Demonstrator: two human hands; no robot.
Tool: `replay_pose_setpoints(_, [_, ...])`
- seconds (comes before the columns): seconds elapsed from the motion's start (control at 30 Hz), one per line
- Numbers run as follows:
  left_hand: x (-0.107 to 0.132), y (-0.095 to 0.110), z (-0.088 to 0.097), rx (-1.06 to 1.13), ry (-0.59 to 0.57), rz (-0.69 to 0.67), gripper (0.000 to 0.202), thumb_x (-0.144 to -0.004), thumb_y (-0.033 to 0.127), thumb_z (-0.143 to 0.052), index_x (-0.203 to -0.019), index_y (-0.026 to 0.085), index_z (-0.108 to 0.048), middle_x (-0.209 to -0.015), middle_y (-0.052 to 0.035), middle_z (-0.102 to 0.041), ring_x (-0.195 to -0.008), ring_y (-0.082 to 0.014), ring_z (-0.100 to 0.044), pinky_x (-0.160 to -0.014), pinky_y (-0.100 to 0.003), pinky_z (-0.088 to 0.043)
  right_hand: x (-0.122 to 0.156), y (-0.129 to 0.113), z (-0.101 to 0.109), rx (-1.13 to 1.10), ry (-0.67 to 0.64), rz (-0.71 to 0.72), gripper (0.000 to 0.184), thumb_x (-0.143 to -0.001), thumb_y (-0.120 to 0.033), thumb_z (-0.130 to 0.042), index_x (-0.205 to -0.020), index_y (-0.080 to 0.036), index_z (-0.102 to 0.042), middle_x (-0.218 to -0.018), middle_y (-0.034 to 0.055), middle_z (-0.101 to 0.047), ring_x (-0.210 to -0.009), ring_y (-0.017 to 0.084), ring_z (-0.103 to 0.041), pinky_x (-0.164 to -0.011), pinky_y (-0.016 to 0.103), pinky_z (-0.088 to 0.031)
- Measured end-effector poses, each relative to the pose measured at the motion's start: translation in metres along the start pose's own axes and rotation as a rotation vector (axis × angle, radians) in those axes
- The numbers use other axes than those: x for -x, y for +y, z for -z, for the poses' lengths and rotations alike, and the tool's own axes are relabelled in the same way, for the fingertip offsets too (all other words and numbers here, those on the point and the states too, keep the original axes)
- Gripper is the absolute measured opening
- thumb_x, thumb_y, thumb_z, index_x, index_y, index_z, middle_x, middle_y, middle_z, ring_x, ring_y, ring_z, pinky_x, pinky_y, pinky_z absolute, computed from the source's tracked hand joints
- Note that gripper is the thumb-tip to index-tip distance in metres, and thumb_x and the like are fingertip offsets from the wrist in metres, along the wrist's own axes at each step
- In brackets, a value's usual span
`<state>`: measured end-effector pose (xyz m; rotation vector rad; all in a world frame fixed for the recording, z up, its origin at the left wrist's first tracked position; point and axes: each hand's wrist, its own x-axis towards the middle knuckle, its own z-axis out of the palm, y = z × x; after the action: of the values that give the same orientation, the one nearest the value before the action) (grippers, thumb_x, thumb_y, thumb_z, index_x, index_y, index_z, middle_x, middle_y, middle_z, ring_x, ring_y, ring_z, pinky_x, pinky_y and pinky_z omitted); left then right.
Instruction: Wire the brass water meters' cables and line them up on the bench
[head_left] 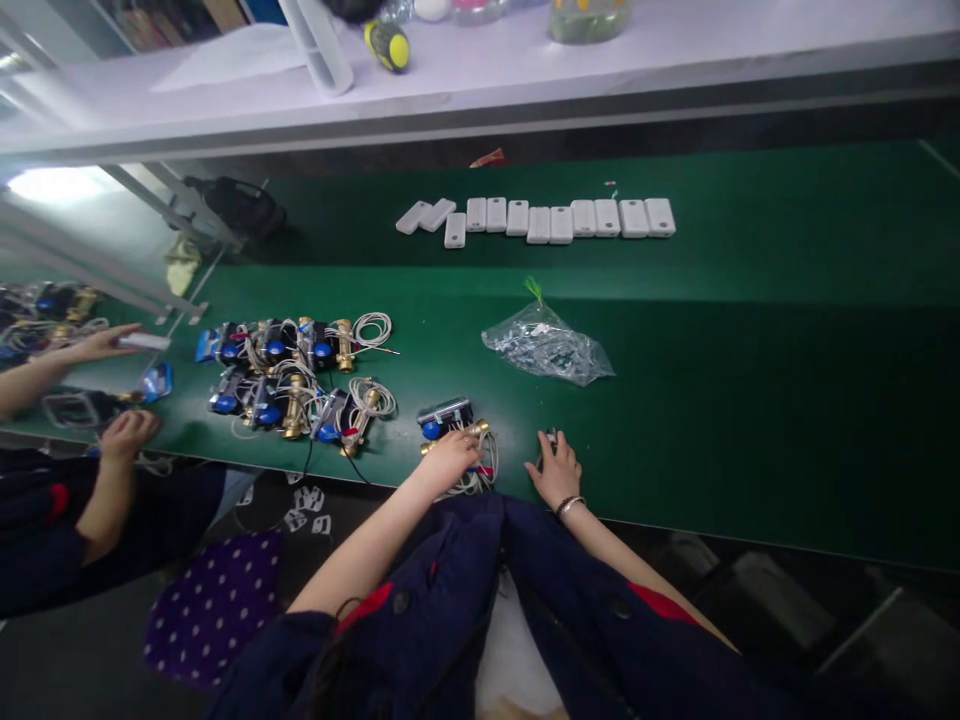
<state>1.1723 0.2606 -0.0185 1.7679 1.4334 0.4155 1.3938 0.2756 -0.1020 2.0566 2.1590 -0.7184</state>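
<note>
A meter (447, 412) with a black box, blue cap, brass pipe fittings and coiled pale cable lies at the table's front edge. My left hand (451, 462) is laid over its front, fingers curled round the brass part. To the right, my right hand (558, 474) is low over the green table, thumb and fingers bent around a small dark and silvery piece too small to name. Beyond both hands is a clear plastic bag (547, 345) of small metallic parts, with green ties at its top.
Several similar meters (292, 380) with coiled cables stand in two rows at left. White boxes (496, 215) line the back of the green table (720, 400). A shelf (480, 110) overhangs it, carrying a yellow-black screwdriver (388, 46). A co-worker's hands (129, 432) work at far left.
</note>
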Motion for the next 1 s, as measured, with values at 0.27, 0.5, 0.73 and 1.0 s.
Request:
replay_pose_setpoints(0.27, [-0.009,0.017,0.036,0.019,0.281,0.119,0.015,-0.079,0.017,-0.049,-0.076,0.020,-0.064,-0.081,-0.0055,-0.065,-0.079,-0.0185,-0.058,-0.078,-0.027,-0.043,-0.005,0.012,0.006,-0.280,0.029,-0.164,0.070,-0.070,-0.026,-0.055,-0.138,-0.021,-0.036,-0.135,0.0150,-0.037,-0.118,0.037,-0.037,-0.092,0.052,-0.034])
replay_pose_setpoints(0.5, [0.007,0.056,0.103,0.104,0.733,0.106,0.024,-0.087,0.027,-0.042,-0.087,0.016,-0.063,-0.074,-0.0029,-0.065,-0.076,-0.0154,-0.058,-0.074,-0.025,-0.043,-0.007,0.019,0.021,-0.747,-0.056,-0.310,0.049,-0.058,-0.033,-0.045,-0.099,-0.010,-0.060,-0.084,0.0121,-0.062,-0.081,0.029,-0.059,-0.068,0.040,-0.048])
replay_pose_setpoints(0.73, [0.040,0.091,0.123,0.216,0.814,0.008,0.029,-0.089,0.034,-0.041,-0.090,0.016,-0.063,-0.069,-0.0015,-0.061,-0.068,-0.0134,-0.057,-0.069,-0.024,-0.043,0.015,-0.032,0.081,-1.181,-0.121,-0.014,0.054,-0.058,-0.033,-0.048,-0.109,-0.018,-0.053,-0.090,0.0063,-0.062,-0.079,0.021,-0.060,-0.063,0.031,-0.049])
replay_pose_setpoints(1.0, [0.071,0.097,0.128,0.054,0.623,-0.104,0.036,-0.090,0.026,-0.038,-0.117,0.017,-0.059,-0.085,-0.0056,-0.055,-0.083,-0.0159,-0.052,-0.078,-0.028,-0.043,0.060,-0.110,0.161,-1.152,-0.241,0.594,0.052,-0.064,-0.026,-0.057,-0.115,-0.021,-0.053,-0.101,0.0071,-0.061,-0.093,0.022,-0.057,-0.084,0.037,-0.047])
